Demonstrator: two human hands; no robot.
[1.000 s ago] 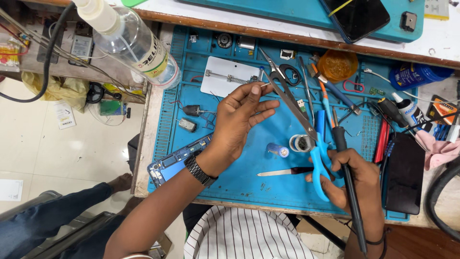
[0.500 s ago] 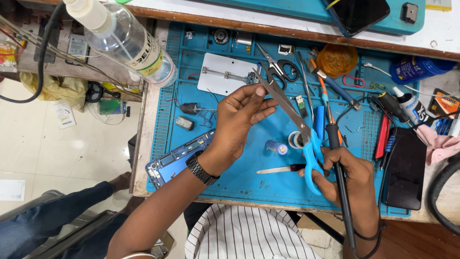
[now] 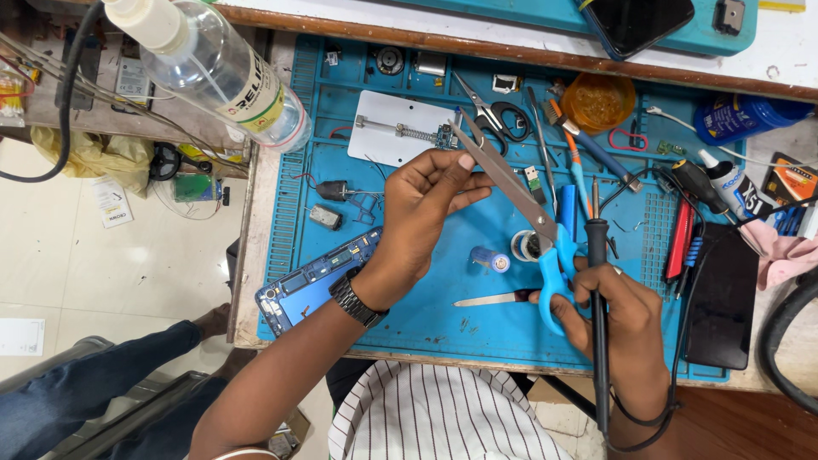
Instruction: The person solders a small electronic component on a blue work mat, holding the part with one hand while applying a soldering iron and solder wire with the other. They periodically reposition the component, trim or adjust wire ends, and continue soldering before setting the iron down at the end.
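Scissors with blue handles are held above a blue work mat that covers most of the table, their long grey blades slanting up and to the left. On the mat's left edge, half under the left forearm, lies an opened blue phone. A clear plastic bottle with a white cap hangs over the table's upper left corner, and a white metal plate with a spring clamp lies just above the left hand. The right hand has its fingers pushed through the scissor handles and closed around them, and it also grips a black soldering iron that runs down past the wrist. The left hand, with a dark watch on its wrist, pinches something between thumb and forefinger right at the scissor blades; what it pinches is too small to tell. An orange round tin stands near the mat's upper edge. A small roll of solder wire and a little blue-capped vial sit on the mat just below the blades.
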